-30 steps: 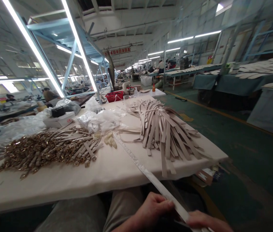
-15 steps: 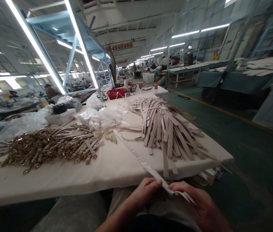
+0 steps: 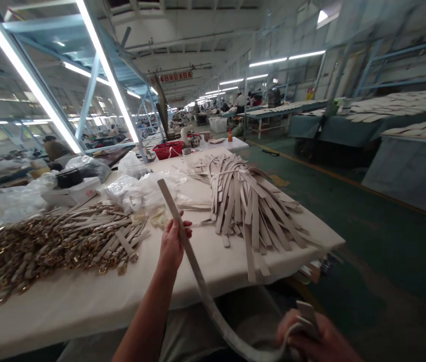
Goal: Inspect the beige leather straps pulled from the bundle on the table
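Head view: we've got the strip (image 3: 195, 261), left hand (image 3: 171, 243) pinching it high, left of the bundle (image 3: 237, 198), right hand (image 3: 323, 338) clenched on it lower, nearer us than the bundle. Slack sags between; a gentle, twist-free pull, clear of the bundle, should serve us.

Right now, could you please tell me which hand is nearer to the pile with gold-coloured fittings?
Left: the left hand grips a strap just right of the pile, while the right hand is farther right, this side of the table.
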Demonstrator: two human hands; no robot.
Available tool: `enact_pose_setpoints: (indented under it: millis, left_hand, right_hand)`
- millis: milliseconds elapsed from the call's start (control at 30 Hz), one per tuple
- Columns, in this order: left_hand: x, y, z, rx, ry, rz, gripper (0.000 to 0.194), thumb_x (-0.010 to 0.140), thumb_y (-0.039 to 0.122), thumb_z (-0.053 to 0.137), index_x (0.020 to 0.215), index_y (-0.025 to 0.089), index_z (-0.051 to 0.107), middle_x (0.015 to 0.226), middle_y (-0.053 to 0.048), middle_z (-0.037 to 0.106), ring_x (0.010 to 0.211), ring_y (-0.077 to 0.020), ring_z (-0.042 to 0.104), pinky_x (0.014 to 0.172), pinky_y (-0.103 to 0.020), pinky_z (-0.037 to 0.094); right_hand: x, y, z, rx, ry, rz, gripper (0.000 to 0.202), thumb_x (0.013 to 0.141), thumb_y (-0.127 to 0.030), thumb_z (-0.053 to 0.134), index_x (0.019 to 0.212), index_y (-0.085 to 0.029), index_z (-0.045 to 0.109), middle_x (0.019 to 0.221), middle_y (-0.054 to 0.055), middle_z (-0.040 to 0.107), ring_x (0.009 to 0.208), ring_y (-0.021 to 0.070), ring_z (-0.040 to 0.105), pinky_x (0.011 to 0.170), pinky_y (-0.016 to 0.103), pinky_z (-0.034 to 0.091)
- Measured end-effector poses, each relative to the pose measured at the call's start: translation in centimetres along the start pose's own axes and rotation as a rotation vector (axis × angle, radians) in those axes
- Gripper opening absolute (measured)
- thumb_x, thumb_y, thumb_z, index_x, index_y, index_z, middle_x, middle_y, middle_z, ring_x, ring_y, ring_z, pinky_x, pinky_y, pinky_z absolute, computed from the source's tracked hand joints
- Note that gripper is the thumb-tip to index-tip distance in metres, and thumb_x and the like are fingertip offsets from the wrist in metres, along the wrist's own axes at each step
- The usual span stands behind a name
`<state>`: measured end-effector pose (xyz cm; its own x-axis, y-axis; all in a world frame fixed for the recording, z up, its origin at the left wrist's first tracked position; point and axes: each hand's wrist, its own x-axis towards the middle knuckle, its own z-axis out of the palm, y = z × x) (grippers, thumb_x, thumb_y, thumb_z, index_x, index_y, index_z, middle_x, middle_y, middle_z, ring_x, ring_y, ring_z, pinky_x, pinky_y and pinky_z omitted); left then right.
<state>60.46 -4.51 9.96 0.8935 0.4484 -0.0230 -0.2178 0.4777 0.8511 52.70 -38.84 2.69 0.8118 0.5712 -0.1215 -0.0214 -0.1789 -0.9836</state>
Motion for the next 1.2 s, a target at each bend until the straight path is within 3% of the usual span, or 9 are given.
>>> enact_pose_setpoints:
  millis: [200, 367, 500, 633, 733, 833, 967, 1100, 1200]
  left_hand:
    - [-6.8, -4.1, 0.9, 0.340, -0.268, -0.140, 0.051, 0.084, 0.051, 0.065, 0.119, 0.014, 0.064, 0.080, -0.005, 0.070, 0.063, -0.0125, 0.059, 0.062, -0.024, 0.046]
    - [-9.0, -4.7, 0.7, 0.583, -0.400, -0.211, 0.050, 0.080, 0.059, 0.065, 0.102, 0.014, 0.071, 0.072, -0.002, 0.066, 0.063, -0.0158, 0.056, 0.061, -0.026, 0.045]
    - [-9.0, -4.2, 0.1, 0.722, -0.513, -0.236, 0.049, 0.083, 0.062, 0.059, 0.100, 0.017, 0.071, 0.082, -0.004, 0.069, 0.067, -0.0173, 0.057, 0.061, -0.027, 0.045]
    - [-8.9, -3.3, 0.9, 0.624, -0.625, -0.230, 0.053, 0.088, 0.062, 0.051, 0.112, 0.018, 0.066, 0.097, -0.009, 0.071, 0.081, -0.0233, 0.063, 0.072, -0.032, 0.050]
    - [-8.9, -3.0, 2.2, 0.577, -0.623, -0.177, 0.047, 0.088, 0.058, 0.054, 0.107, 0.017, 0.066, 0.092, -0.009, 0.070, 0.082, -0.0236, 0.063, 0.075, -0.033, 0.049]
    - [-9.2, -3.0, 2.6, 0.678, -0.645, -0.130, 0.043, 0.092, 0.054, 0.047, 0.090, 0.017, 0.067, 0.080, -0.007, 0.067, 0.077, -0.0216, 0.061, 0.073, -0.030, 0.046]
    - [-10.0, -2.8, 1.1, 0.881, -0.668, -0.093, 0.042, 0.093, 0.054, 0.046, 0.085, 0.018, 0.066, 0.078, -0.005, 0.064, 0.075, -0.0206, 0.057, 0.071, -0.029, 0.043]
    - [-10.8, -2.9, -2.1, 1.028, -0.616, -0.104, 0.037, 0.090, 0.051, 0.050, 0.081, 0.018, 0.066, 0.074, -0.002, 0.061, 0.072, -0.0192, 0.054, 0.068, -0.028, 0.040]
    - [-11.8, -3.4, -5.5, 0.960, -0.532, -0.296, 0.031, 0.081, 0.046, 0.064, 0.075, 0.015, 0.066, 0.065, 0.000, 0.058, 0.064, -0.0158, 0.049, 0.061, -0.026, 0.035]
  right_hand:
    - [8.2, -6.6, -0.2, 0.169, 0.105, -0.168, 0.035, 0.078, -0.045, 0.075, 0.099, -0.017, 0.073, 0.067, -0.001, 0.064, 0.052, 0.0089, 0.050, 0.050, 0.021, 0.049]
    - [12.7, -9.8, 0.1, 0.292, 0.104, -0.342, 0.041, 0.071, -0.050, 0.079, 0.097, -0.018, 0.074, 0.082, 0.003, 0.071, 0.064, 0.0125, 0.059, 0.048, 0.020, 0.051]
    - [13.2, -11.0, 0.4, 0.227, 0.072, -0.393, 0.035, 0.076, -0.047, 0.075, 0.092, -0.015, 0.076, 0.088, 0.006, 0.074, 0.068, 0.0130, 0.061, 0.049, 0.019, 0.050]
    - [12.7, -11.4, 1.3, 0.122, 0.020, -0.356, 0.039, 0.080, -0.049, 0.071, 0.097, -0.015, 0.077, 0.076, 0.004, 0.073, 0.062, 0.0126, 0.061, 0.049, 0.020, 0.048]
    - [12.3, -11.5, 2.0, 0.012, 0.012, -0.349, 0.045, 0.085, -0.054, 0.065, 0.100, -0.013, 0.078, 0.071, 0.003, 0.070, 0.058, 0.0118, 0.058, 0.050, 0.021, 0.046]
    - [12.1, -11.5, 1.9, -0.092, 0.120, -0.393, 0.047, 0.088, -0.055, 0.060, 0.094, -0.012, 0.078, 0.069, 0.003, 0.068, 0.055, 0.0105, 0.051, 0.048, 0.021, 0.042]
    - [12.3, -11.6, 1.0, -0.008, 0.253, -0.419, 0.047, 0.087, -0.056, 0.060, 0.091, -0.014, 0.079, 0.071, 0.003, 0.068, 0.052, 0.0092, 0.047, 0.046, 0.022, 0.039]
    - [12.8, -11.5, 0.5, 0.077, 0.350, -0.414, 0.042, 0.085, -0.054, 0.063, 0.087, -0.015, 0.079, 0.072, 0.003, 0.069, 0.050, 0.0088, 0.044, 0.045, 0.022, 0.039]
    - [12.9, -10.9, 0.1, 0.103, 0.406, -0.372, 0.042, 0.084, -0.054, 0.064, 0.083, -0.014, 0.078, 0.063, 0.002, 0.065, 0.049, 0.0097, 0.042, 0.044, 0.023, 0.038]
